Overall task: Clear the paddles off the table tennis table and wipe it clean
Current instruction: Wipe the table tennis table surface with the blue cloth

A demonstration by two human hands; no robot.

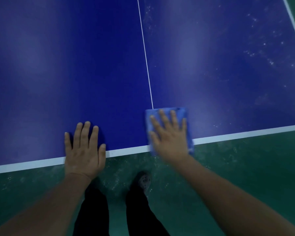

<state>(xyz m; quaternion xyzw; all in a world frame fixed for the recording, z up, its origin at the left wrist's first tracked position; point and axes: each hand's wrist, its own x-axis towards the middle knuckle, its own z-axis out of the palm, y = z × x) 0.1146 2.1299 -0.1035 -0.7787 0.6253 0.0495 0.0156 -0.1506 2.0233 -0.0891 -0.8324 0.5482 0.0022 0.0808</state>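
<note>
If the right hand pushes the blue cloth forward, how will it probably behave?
The blue cloth looks thin and soft, so it probably bunches unless the flat right hand keeps pressure. It likely glides easily on the smooth table.

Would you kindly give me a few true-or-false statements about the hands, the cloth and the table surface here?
1. The right hand presses flat on a blue cloth. True.
2. The left hand holds a paddle. False: it rests flat on the table at its near edge.
3. White specks lie right of the centre line. True.
4. The cloth lies at the table's far edge. False: it overhangs the near edge.
</note>
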